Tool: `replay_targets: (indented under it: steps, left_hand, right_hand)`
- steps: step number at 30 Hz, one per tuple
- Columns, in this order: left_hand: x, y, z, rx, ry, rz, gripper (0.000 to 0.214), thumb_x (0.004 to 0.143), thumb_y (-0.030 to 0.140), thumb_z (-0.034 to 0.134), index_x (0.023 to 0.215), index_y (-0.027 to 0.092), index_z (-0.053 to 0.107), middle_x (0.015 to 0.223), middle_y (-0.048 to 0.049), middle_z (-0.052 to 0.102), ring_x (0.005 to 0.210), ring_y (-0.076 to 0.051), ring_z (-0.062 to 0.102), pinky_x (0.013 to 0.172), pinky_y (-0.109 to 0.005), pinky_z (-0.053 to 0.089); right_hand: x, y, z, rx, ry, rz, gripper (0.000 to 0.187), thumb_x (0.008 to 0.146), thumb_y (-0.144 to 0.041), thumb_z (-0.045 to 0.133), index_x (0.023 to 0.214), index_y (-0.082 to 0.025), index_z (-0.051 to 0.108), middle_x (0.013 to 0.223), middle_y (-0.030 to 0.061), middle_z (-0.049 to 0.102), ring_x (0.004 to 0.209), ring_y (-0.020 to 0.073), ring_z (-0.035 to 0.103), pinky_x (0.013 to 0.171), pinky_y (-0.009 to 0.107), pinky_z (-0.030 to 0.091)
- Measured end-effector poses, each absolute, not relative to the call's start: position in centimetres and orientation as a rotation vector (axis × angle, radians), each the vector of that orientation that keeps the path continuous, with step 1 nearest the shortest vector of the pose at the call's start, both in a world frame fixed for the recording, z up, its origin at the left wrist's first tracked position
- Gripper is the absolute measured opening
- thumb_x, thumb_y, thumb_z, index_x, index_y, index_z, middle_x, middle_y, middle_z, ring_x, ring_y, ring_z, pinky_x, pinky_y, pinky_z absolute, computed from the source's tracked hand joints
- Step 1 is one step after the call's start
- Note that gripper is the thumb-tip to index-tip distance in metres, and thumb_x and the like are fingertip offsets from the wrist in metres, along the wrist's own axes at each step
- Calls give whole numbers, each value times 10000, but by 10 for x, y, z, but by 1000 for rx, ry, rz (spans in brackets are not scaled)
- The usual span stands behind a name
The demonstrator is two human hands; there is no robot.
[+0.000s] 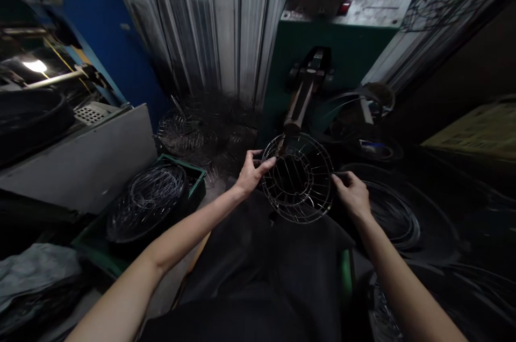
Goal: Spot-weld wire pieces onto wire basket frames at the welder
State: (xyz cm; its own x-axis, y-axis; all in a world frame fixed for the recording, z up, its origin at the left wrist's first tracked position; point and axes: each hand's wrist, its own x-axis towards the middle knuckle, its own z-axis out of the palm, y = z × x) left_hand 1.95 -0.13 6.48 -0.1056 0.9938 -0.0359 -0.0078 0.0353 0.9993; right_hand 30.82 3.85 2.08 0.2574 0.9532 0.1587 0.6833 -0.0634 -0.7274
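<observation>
A round wire fan guard with concentric rings and radial spokes is held up in front of me, just below the arm of a green machine. My left hand grips its left rim with fingers curled over the wire. My right hand holds the right rim. The guard's top edge touches or nearly touches the tip of the machine arm; I cannot tell which.
A green crate at the left holds a stack of wire guards. More wire pieces are piled by the corrugated metal wall. Wire rings lie at the right. A grey bench stands at the left.
</observation>
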Motion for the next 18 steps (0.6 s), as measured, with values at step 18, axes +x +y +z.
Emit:
replay_targets:
  steps: [18]
  left_hand:
    - [4, 17, 64, 880, 1027, 1249, 461, 656, 561, 694, 905, 195, 566, 785, 19, 605, 774, -144, 570, 765, -277, 407]
  right_hand:
    - [312, 14, 47, -1824, -1465, 479, 387, 706, -554, 526, 825, -203, 636, 835, 78, 669, 757, 234, 595, 670, 336, 420]
